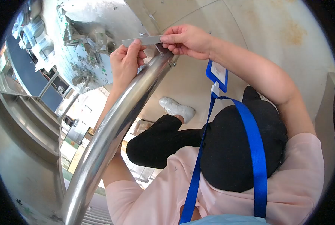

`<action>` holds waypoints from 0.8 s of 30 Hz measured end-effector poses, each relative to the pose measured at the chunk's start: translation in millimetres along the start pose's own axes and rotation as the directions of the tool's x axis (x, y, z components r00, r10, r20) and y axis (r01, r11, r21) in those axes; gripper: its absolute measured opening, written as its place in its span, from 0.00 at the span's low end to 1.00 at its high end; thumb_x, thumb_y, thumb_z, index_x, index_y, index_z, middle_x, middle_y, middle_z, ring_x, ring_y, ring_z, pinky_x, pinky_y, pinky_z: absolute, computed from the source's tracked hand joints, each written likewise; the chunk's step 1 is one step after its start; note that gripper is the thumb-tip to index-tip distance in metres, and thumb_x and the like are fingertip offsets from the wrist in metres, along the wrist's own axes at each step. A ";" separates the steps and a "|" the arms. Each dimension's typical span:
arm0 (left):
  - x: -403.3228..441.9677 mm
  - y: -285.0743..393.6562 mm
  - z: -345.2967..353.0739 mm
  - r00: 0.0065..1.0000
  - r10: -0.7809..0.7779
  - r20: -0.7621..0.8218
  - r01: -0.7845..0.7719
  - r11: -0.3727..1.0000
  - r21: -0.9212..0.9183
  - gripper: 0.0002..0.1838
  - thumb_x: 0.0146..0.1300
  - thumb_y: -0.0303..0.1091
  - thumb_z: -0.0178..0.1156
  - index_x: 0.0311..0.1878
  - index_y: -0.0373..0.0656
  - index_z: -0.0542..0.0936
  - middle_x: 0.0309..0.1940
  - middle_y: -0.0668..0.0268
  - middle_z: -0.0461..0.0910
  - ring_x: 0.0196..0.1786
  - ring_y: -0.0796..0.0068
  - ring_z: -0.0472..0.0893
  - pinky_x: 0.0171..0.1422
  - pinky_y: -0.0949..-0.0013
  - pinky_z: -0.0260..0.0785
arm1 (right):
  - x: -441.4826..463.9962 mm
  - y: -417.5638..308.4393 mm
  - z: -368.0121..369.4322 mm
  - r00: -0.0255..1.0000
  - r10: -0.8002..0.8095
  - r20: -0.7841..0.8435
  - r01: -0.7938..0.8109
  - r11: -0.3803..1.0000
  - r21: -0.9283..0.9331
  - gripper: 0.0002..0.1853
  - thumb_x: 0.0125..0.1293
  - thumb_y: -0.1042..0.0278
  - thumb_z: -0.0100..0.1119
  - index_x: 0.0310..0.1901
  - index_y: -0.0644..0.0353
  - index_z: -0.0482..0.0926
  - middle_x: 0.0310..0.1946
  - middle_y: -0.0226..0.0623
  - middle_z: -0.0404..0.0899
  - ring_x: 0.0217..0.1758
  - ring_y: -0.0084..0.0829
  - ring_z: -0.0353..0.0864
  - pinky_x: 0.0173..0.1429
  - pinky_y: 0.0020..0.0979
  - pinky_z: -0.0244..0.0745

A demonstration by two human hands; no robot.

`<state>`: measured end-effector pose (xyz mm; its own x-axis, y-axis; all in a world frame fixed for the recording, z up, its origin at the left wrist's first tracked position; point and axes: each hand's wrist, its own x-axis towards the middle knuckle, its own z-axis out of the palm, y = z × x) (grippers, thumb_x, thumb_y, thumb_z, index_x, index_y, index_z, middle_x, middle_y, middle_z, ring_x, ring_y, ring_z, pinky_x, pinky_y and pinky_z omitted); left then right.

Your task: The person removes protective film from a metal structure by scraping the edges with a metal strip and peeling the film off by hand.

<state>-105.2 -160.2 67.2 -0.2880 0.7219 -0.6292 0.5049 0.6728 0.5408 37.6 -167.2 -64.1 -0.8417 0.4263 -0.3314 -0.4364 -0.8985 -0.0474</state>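
Observation:
A thin flat grey strip point(150, 40) is stretched between my two hands, above the end of a shiny metal tube. My left hand point(127, 60) pinches its left part, with the thumb on top. At the strip's right end, my right hand point(184, 40) grips it between thumb and curled fingers. The thick polished metal tube point(115, 127) runs diagonally beneath, passing over my left forearm. Crumpled clear plastic and dark scraps point(88, 45) lie on the metal surface left of my hands.
A blue lanyard point(255, 150) with a badge point(218, 75) hangs in front of me. Metal shelving point(28, 120) stands at the left. Below are my black-trousered legs and a white shoe point(176, 108) on the floor. A metal panel edge is at the far right.

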 end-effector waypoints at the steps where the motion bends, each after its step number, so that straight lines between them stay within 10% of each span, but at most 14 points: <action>1: 0.4 -1.6 0.0 1.000 0.008 0.011 -0.007 1.000 -0.028 0.13 0.59 0.37 0.53 0.27 0.35 0.77 0.17 0.69 0.73 0.17 0.85 0.67 0.21 0.82 0.58 | -0.3 -0.3 0.1 1.000 -0.009 -0.023 0.009 1.000 0.002 0.05 0.57 0.68 0.56 0.32 0.59 0.73 0.25 0.26 0.74 0.24 0.13 0.71 0.28 0.13 0.69; 24: 10.6 16.1 7.2 0.992 -0.024 -0.127 0.017 0.998 -0.059 0.15 0.57 0.36 0.50 0.23 0.32 0.76 0.14 0.65 0.72 0.14 0.81 0.67 0.18 0.80 0.58 | 18.0 -18.0 12.5 0.993 -0.018 -0.117 0.026 0.997 0.071 0.05 0.56 0.70 0.55 0.27 0.60 0.72 0.20 0.26 0.70 0.19 0.13 0.65 0.22 0.15 0.63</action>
<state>-94.3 -142.9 65.2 -0.4014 0.7199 -0.5662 0.4507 0.6934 0.5622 26.3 -142.0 -57.4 -0.7911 0.4270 -0.4380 -0.4796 -0.8774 0.0109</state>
